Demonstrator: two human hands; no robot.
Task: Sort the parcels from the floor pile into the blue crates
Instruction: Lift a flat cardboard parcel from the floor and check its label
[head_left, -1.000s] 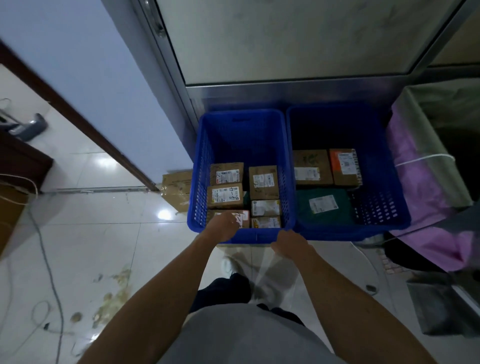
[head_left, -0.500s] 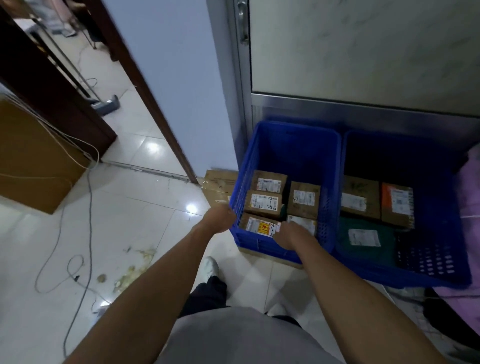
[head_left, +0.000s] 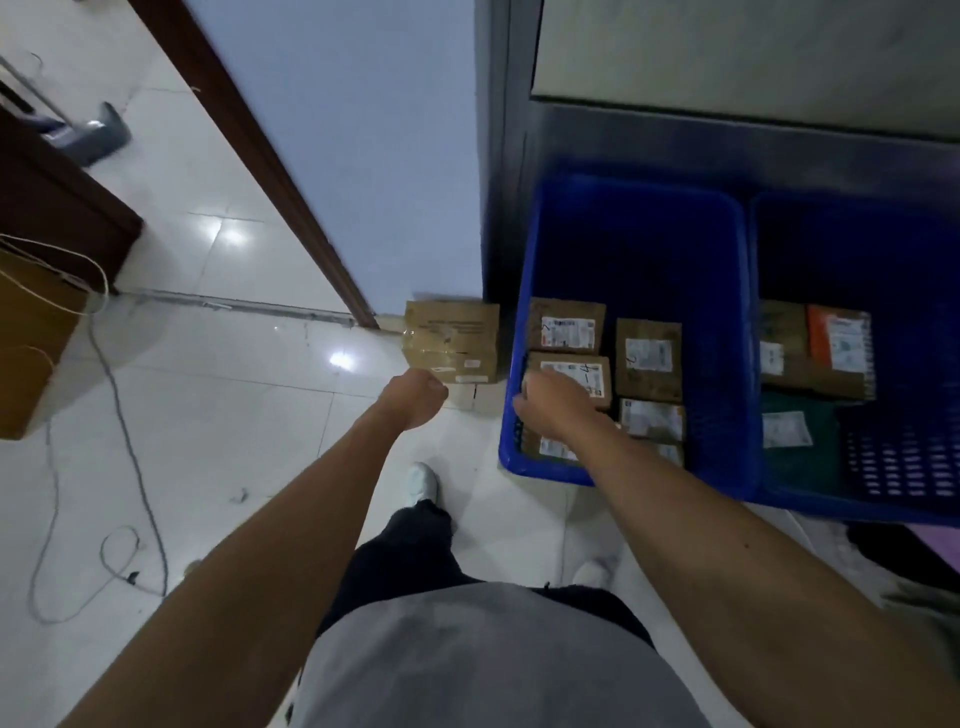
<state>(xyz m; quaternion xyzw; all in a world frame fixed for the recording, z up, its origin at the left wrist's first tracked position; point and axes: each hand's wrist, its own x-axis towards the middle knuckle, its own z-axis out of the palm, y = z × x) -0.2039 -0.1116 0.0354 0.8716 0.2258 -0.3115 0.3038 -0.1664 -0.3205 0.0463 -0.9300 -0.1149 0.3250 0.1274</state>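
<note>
Far left: tan box (head_left: 31, 338) on the floor with a grey cable (head_left: 124, 441) running past it. Not part of the job, but a trip risk.

Left hand (head_left: 415, 397) is over the white tile floor (head_left: 234, 415), curled into a loose fist, fingers together, nothing visibly in it. It's just short of the brown cardboard parcel (head_left: 451, 340) sitting on the floor in the corner where the blue wall meets the metal door frame, just left of the crates. Looks like that parcel rests on a paler one; can't tell for sure.

Right hand (head_left: 550, 402) is over the near-left corner of the left blue crate (head_left: 634, 218), palm down, fingers bent and pointing left. Can't tell if it's touching the rim or the labelled boxes (head_left: 566, 325) under it. Nothing clamped that I can see.

Left crate: small parcels fill the near half, far half bare. Right blue crate (head_left: 909, 483): a few boxes, an orange parcel (head_left: 839, 338), a green one (head_left: 795, 452).

Step in hand, my read: pick up the floor parcel.
- open the left hand and take the parcel by its near edge
- bring the right hand over to its right side; tight against the crate wall there
- lift straight up to clear the rim
- check the label before choosing a crate; left one has room at the far end
</note>
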